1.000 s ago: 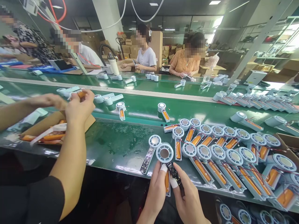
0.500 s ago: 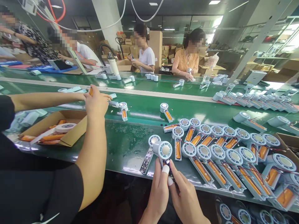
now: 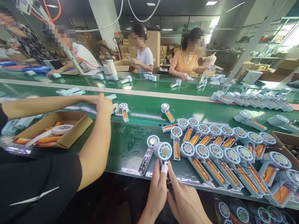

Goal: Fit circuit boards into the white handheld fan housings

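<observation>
Seating the board [image 3: 168, 183], apparently, left hand [image 3: 158, 183] and right hand [image 3: 185, 199] close fingers round the fan [image 3: 165, 151], lower centre, likely needing even pressure next.

One held fan [image 3: 164, 151]. One board fan [image 3: 145, 160] beside it. Mid-belt fans [image 3: 165, 108]: two. Right-hand belt fans [image 3: 242, 116]: two. Bench fans [image 3: 202, 151]: over ten, overlapping, exact count unclear. Tape rolls [image 3: 62, 129]: one. White flasks [image 3: 111, 64]: one.

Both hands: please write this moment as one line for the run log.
left hand: on fan unit | right hand: on same unit | circuit board unit: on bench
</observation>
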The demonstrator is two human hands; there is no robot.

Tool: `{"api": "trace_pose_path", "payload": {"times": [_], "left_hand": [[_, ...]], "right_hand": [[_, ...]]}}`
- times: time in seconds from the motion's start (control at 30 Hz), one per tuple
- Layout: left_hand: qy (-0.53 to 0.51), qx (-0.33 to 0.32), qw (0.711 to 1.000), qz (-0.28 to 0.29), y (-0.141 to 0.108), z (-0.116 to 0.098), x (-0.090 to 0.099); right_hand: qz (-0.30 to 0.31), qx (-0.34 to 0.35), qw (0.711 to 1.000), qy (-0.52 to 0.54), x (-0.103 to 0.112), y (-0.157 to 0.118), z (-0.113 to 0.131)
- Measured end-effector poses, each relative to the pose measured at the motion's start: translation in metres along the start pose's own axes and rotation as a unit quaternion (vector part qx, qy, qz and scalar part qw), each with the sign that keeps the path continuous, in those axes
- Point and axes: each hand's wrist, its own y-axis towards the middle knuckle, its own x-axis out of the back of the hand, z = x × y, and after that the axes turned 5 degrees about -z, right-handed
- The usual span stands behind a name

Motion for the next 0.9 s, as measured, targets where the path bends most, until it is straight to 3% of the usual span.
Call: {"api": "trace_pose_path", "payload": {"times": [0.17,0.27,0.37,0.4,0.47,0.57,0.63,0.73,0.9], "left_hand": [[-0.024,0.044,0.998,0.022,0.001,0.002,0.001],[0.019,-0.001,0.999,0.029,0.004,-0.002,0.004],[0.144,-0.073,0.985,0.055,0.008,-0.009,0.013],[0.197,-0.103,0.974,0.050,0.010,-0.010,0.018],[0.291,-0.188,0.938,-0.022,0.014,-0.010,0.031],[0.379,-0.334,0.845,-0.173,0.022,0.001,0.049],[0.412,-0.396,0.798,-0.191,0.028,0.013,0.057],[0.419,-0.432,0.778,-0.178,0.035,0.032,0.062],[0.396,-0.456,0.767,-0.217,0.040,0.052,0.061]], "right_hand": [[-0.030,-0.028,0.999,-0.014,-0.008,0.000,0.009],[-0.080,-0.020,0.997,-0.010,-0.009,0.004,0.012],[-0.107,-0.027,0.994,-0.016,-0.011,0.008,0.011],[-0.111,-0.029,0.993,-0.024,-0.012,0.010,0.009],[-0.111,-0.029,0.992,-0.047,-0.015,0.012,0.006],[-0.111,-0.015,0.990,-0.089,-0.020,0.017,0.002],[-0.112,0.000,0.986,-0.120,-0.022,0.021,-0.002],[-0.105,0.026,0.985,-0.132,-0.024,0.024,-0.009],[-0.117,0.046,0.991,-0.055,-0.029,0.021,-0.024]]}}
